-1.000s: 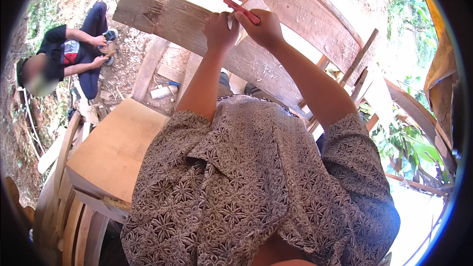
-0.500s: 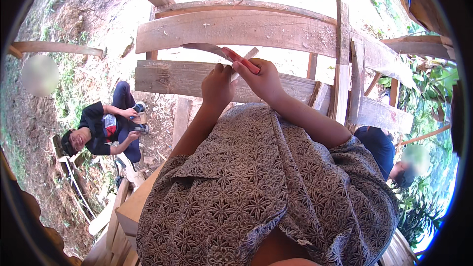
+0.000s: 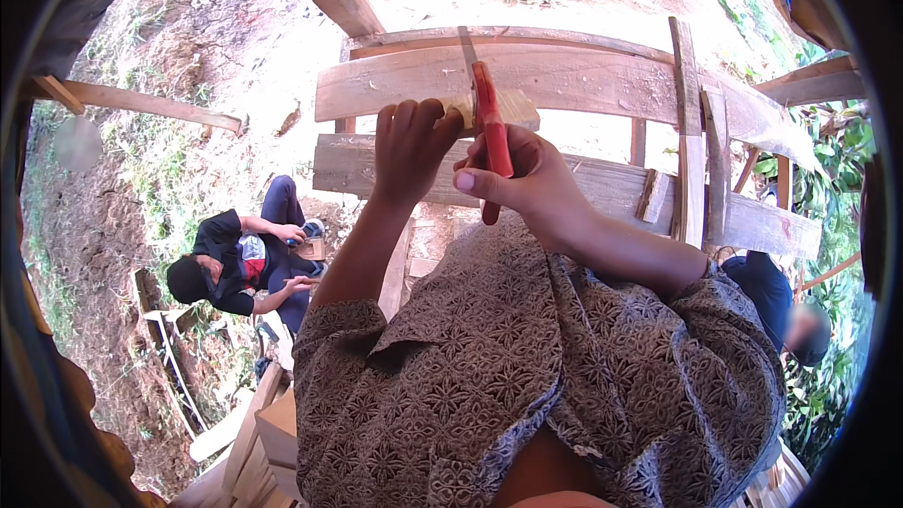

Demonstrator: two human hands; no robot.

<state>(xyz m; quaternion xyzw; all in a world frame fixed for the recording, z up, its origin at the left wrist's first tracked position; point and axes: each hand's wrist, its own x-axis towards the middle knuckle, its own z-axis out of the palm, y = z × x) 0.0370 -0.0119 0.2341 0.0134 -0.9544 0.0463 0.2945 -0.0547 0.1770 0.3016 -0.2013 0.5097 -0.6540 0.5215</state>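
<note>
My right hand [image 3: 527, 174] is wrapped round the red handle of a pruning saw [image 3: 489, 113]. Its narrow blade points away from me, and the teeth are too small to make out. Under the saw lies a short pale piece of wood [image 3: 517, 111], crosswise over the gap between two bench planks. My left hand [image 3: 410, 146] is closed over the left part of that piece, close beside the saw. Whether the blade has cut into the wood is hidden by the handle and fingers.
The bench has a far plank [image 3: 404, 85] and a near plank [image 3: 362, 165], with an upright post [image 3: 689, 132] at right. A small wood block [image 3: 653, 196] lies on the near plank. One person [image 3: 249, 254] sits at left, another [image 3: 767, 292] is at right.
The saw has swung from pointing left to pointing away from me. My right hand has come lower, and the wood piece now lies crosswise. The whole view has shifted slightly.
</note>
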